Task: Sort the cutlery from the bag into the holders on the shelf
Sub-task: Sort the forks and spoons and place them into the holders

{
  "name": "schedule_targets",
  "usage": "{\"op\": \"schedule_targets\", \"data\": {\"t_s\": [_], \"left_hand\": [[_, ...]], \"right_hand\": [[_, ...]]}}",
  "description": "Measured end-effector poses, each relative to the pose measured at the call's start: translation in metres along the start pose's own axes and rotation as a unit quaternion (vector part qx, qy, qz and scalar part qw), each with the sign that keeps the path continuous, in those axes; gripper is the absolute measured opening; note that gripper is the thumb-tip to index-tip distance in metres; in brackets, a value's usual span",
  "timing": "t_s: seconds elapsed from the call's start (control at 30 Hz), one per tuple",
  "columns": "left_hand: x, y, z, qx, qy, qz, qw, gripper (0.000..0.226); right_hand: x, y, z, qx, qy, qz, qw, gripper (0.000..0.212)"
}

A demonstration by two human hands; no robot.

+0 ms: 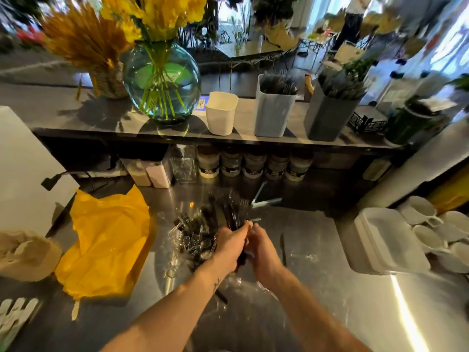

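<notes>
A loose heap of black cutlery (195, 237), forks and spoons, lies on the steel counter (317, 250). My left hand (229, 246) and my right hand (262, 252) meet just right of the heap, both closed around a bundle of black forks (233, 212) whose tines point away from me. On the shelf (101, 115) above stand three holders: a short white one (220, 113) that looks empty, a tall white one (273, 110) full of black cutlery, and a grey one (327, 115) also full. A yellow bag (106, 240) lies flat on the left.
A round glass vase (162, 80) with yellow flowers stands on the shelf left of the holders. A single black knife (282, 246) lies right of my hands. White foam boxes (388, 240) and white cups (439, 232) sit at the right. Jars (253, 163) line up under the shelf.
</notes>
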State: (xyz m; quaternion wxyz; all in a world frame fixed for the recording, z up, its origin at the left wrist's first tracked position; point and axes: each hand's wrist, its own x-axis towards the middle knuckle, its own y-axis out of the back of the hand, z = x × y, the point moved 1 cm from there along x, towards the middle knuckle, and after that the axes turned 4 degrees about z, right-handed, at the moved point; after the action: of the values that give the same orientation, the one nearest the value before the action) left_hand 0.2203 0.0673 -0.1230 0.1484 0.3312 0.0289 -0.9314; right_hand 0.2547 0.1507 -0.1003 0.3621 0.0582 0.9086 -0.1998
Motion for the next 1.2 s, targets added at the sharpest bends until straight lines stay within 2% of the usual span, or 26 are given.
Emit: {"op": "schedule_targets", "data": {"t_s": [0.1, 0.17, 0.23, 0.3, 0.4, 0.5, 0.57, 0.6, 0.67, 0.7, 0.77, 0.87, 0.93, 1.07, 1.13, 1.2], "left_hand": [[-0.005, -0.013, 0.011, 0.025, -0.016, -0.059, 0.998, 0.032], [-0.008, -0.025, 0.017, 0.043, -0.042, -0.103, 0.993, 0.028], [-0.013, -0.038, 0.027, 0.082, -0.080, -0.139, 0.984, 0.039], [-0.017, -0.046, 0.038, 0.143, -0.128, -0.148, 0.970, 0.048], [-0.022, -0.059, 0.055, 0.224, -0.191, -0.169, 0.941, 0.051], [-0.021, -0.075, 0.068, 0.217, -0.195, -0.192, 0.937, 0.043], [-0.023, -0.084, 0.082, 0.225, -0.210, -0.204, 0.929, 0.036], [-0.023, -0.089, 0.091, 0.214, -0.219, -0.214, 0.928, 0.043], [-0.023, -0.096, 0.107, 0.189, -0.224, -0.228, 0.928, 0.072], [-0.019, -0.100, 0.114, 0.196, -0.236, -0.222, 0.926, 0.075], [-0.019, -0.106, 0.133, 0.217, -0.272, -0.203, 0.915, 0.066], [-0.020, -0.111, 0.171, 0.224, -0.314, -0.184, 0.904, 0.071], [-0.016, -0.112, 0.194, 0.235, -0.336, -0.185, 0.893, 0.067], [-0.005, -0.105, 0.232, 0.250, -0.348, -0.166, 0.888, 0.085], [0.002, -0.099, 0.249, 0.229, -0.349, -0.168, 0.893, 0.076], [0.013, -0.096, 0.270, 0.194, -0.346, -0.152, 0.905, 0.052]], "right_hand": [[0.002, 0.015, -0.048, -0.119, 0.106, 0.028, 0.987, 0.038], [0.007, 0.022, -0.077, -0.213, 0.161, 0.029, 0.963, 0.040], [0.003, 0.025, -0.102, -0.285, 0.177, 0.017, 0.942, 0.048], [0.001, 0.028, -0.122, -0.311, 0.199, 0.018, 0.929, 0.045], [-0.005, 0.027, -0.145, -0.340, 0.231, -0.011, 0.912, 0.027], [-0.007, 0.025, -0.164, -0.374, 0.253, 0.029, 0.892, 0.029], [-0.007, 0.023, -0.178, -0.398, 0.287, 0.063, 0.869, 0.023], [-0.004, 0.022, -0.187, -0.409, 0.306, 0.072, 0.856, 0.021], [-0.003, 0.021, -0.202, -0.428, 0.343, 0.080, 0.832, 0.020], [-0.004, 0.020, -0.211, -0.435, 0.365, 0.087, 0.818, 0.020], [-0.002, 0.018, -0.226, -0.427, 0.400, 0.104, 0.804, 0.021], [0.004, 0.009, -0.256, -0.376, 0.442, 0.111, 0.807, 0.009], [0.006, 0.004, -0.276, -0.337, 0.457, 0.125, 0.814, 0.016], [0.011, 0.000, -0.322, -0.291, 0.511, 0.146, 0.796, 0.017], [0.016, -0.002, -0.344, -0.278, 0.516, 0.175, 0.791, 0.021], [0.023, -0.008, -0.366, -0.275, 0.521, 0.203, 0.782, 0.025]]}}
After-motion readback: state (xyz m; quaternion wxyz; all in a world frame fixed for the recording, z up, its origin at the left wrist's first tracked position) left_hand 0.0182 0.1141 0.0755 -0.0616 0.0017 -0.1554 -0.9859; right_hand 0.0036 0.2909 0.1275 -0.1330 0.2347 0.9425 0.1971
